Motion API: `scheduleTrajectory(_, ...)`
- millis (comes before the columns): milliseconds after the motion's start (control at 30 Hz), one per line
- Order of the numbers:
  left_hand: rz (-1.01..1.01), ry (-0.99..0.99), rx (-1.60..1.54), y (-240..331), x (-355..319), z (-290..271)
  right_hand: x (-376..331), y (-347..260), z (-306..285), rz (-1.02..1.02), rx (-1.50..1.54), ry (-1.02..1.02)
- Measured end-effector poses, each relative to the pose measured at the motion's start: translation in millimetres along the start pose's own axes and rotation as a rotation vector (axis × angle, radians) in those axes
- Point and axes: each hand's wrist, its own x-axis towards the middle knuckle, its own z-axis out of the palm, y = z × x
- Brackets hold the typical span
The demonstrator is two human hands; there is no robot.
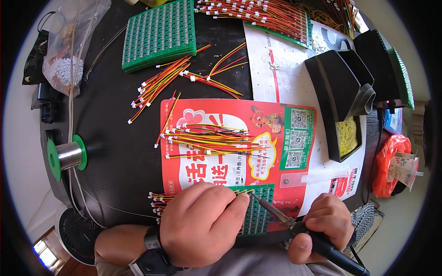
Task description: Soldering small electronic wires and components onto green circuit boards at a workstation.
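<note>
My left hand [202, 221] is closed in a pinch over a green circuit board panel [258, 214]. A thin yellow wire shows at its fingertips, its end lying on the board; the palm side is hidden. Several white-plugged cables [156, 198] stick out from the board's left side. In my right hand [327, 221] is a soldering iron [317, 237] with a black handle. Its metal tip meets the board just right of my left fingertips. Beyond my hands, a bunch of red, yellow and black connector cables [207, 142] lies on a red printed sheet [294, 184].
A solder spool [68, 155] stands at left, a thin strand running toward my left wrist. Farther back are stacked green panels [159, 34], loose cables [156, 85] and a wired panel [271, 18]. A black soldering stand [334, 110] with yellow sponge [348, 135] sits at right.
</note>
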Motion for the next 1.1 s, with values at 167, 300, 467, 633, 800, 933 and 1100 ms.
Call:
scheduleTrajectory(167,0.000,0.001,0.018,0,-2,1,-1,0,2,0.003,0.002,0.014)
scheduleTrajectory(300,0.008,-0.008,0.012,1,-1,0,-2,-1,1,0.008,-0.003,0.014)
scheduleTrajectory(467,0.024,-0.020,0.014,0,0,0,0,-2,0,0.006,-0.014,0.001)
scheduleTrajectory(633,0.028,-0.016,0.041,0,0,-3,-4,3,5,-0.049,0.079,0.094)
scheduleTrajectory(800,0.026,-0.059,0.044,3,3,-6,-11,3,16,0.012,0.028,0.354)
scheduleTrajectory(933,-0.054,-0.136,0.010,7,4,-14,-17,-1,4,0.072,-0.032,0.266)
scheduleTrajectory(1100,-0.219,0.115,0.075,-20,19,-54,-19,-3,5,0.127,-0.073,0.319)
